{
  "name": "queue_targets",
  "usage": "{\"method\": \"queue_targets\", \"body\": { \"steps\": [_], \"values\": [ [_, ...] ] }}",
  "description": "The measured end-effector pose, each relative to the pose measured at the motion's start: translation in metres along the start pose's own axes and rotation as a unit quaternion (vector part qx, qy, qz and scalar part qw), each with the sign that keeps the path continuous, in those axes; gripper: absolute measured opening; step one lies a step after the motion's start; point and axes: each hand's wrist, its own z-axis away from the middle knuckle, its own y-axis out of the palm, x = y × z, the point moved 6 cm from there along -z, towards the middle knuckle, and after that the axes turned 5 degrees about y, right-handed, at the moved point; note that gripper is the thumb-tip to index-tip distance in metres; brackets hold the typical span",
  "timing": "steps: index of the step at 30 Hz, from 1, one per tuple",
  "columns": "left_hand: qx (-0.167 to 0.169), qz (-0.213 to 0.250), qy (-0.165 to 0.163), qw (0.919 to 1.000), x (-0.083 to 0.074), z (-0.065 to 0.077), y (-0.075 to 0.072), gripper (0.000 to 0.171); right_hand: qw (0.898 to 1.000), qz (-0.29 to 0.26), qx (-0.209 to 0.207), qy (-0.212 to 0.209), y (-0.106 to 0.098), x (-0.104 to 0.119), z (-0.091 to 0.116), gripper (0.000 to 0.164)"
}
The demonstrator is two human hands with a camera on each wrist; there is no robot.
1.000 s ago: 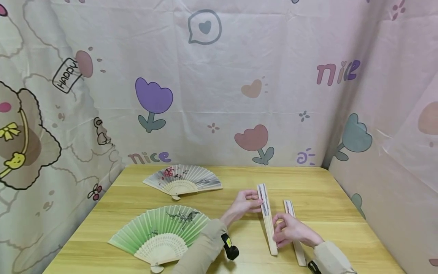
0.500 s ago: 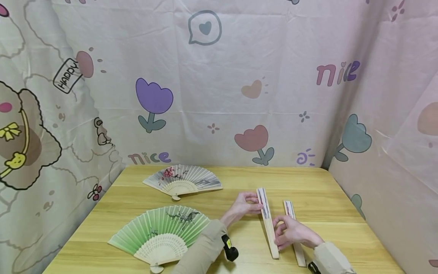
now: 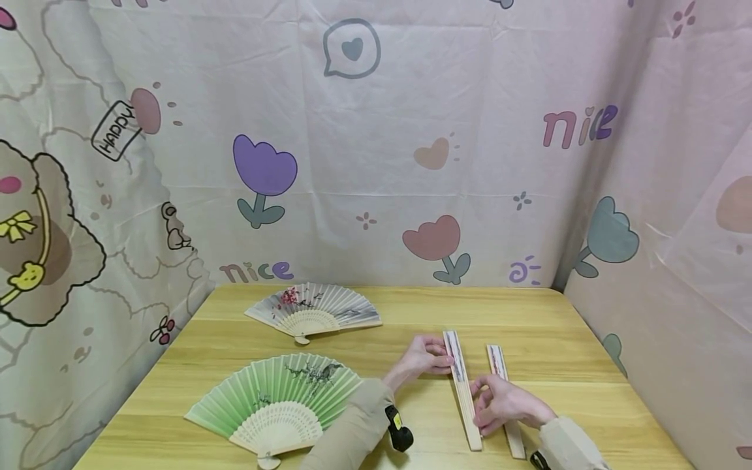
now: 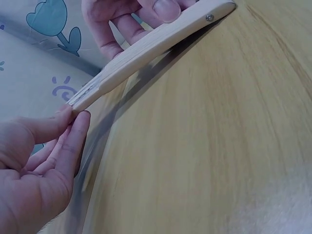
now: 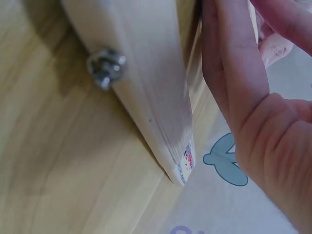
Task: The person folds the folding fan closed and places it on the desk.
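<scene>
A folded hand fan (image 3: 463, 391) with pale wooden ribs lies between my two hands in the head view. My left hand (image 3: 420, 359) pinches its far end between thumb and fingers. Near the pivot end, my right hand (image 3: 499, 401) grips the fan, its thumb (image 4: 167, 9) against the ribs in the left wrist view. There the pinched end is raised over the table, and the riveted end sits close to the wood. Just right of it, partly under my right hand, a second folded fan (image 3: 514, 437) lies on the table; its rivet (image 5: 106, 67) shows in the right wrist view.
An open green fan (image 3: 241, 398) is spread at the front left, partly behind my left sleeve (image 3: 352, 424). Farther back lies an open grey fan (image 3: 358, 313) with red blossoms. Printed cloth (image 3: 364, 130) hangs behind the wooden table (image 3: 411, 303) and at both sides.
The gripped folded fan has slid toward the near side and slightly right. My left hand has shifted along with it, while the right hand has barely moved.
</scene>
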Motion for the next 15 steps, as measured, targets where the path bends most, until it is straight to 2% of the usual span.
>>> {"method": "queue_targets", "body": {
  "steps": [15],
  "values": [
    [-0.013,-0.013,-0.006,0.9998,0.0064,-0.0018,0.0055,0.032,1.000,0.002,-0.004,0.011,-0.0013,-0.0021,0.0020,0.042]
  ]
}}
